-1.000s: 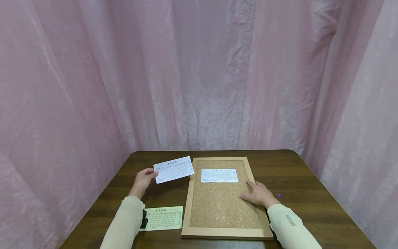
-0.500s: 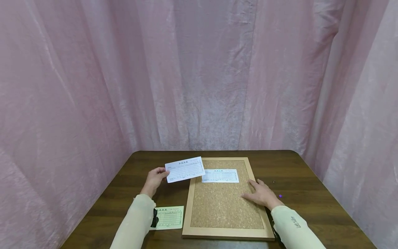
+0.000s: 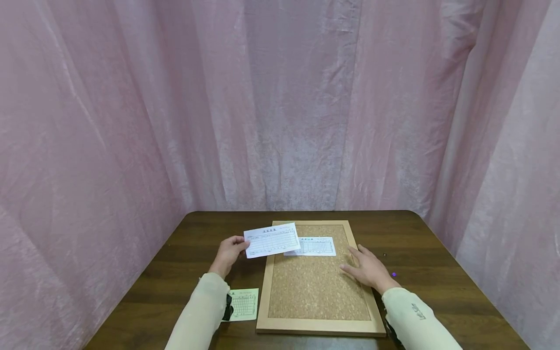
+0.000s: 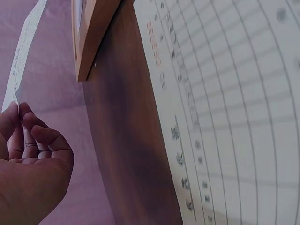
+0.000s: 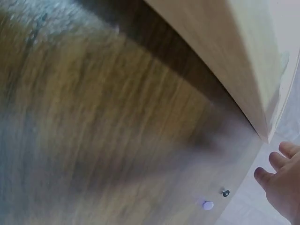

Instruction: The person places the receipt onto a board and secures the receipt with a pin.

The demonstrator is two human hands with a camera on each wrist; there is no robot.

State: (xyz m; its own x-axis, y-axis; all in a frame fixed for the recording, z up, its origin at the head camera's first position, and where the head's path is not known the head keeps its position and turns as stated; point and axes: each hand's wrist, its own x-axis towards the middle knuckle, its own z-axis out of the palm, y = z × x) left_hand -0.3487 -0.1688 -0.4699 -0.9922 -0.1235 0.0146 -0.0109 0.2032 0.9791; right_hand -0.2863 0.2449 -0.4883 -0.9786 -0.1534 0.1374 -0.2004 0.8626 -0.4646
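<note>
Between thumb and fingers my left hand pinches a white printed form by its left end. The form is tilted and raised, overlapping the upper left of the framed cork board. A second white form lies on the board's upper part, its left portion hidden behind the held one. My right hand is at the board's right edge, fingers spread and relaxed, holding nothing. In the left wrist view the thumb and index finger grip the edge of the held form.
A green printed form lies left of the board, partly covered by the left sleeve. To the right, a purple push pin and a small metallic pin rest on the dark wooden table. Pink curtains hang behind.
My left hand has carried the white form rightward, from beside the board to over its upper left, partly covering the second form. My right hand has shifted slightly right and up.
</note>
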